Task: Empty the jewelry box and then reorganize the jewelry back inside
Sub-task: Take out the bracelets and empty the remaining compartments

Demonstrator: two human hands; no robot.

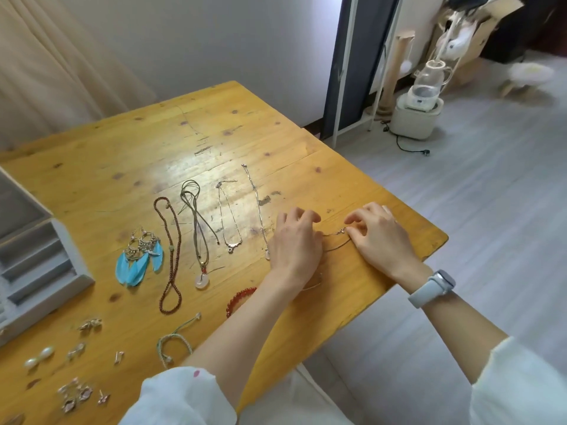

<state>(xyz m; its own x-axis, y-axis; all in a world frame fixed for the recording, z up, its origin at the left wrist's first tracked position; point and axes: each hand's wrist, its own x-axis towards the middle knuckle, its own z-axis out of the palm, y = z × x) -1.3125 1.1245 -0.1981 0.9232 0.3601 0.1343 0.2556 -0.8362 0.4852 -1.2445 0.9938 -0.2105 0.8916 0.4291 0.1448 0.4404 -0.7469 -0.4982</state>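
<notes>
- Grey box (36, 259) sits open at the worktop's (129, 142) left edge.
- Feather earrings (139, 259), bead strand (170, 256) and pendants lie in a row beside it.
- Left hand (294, 240) and right hand (379, 234), fingers curled, pinch a thin chain (336, 237) stretched between them.

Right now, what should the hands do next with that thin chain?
Probably pull the chain straight and lay it beside the other necklaces. Both the left hand and right hand pinch it, and it curves between them.
</notes>
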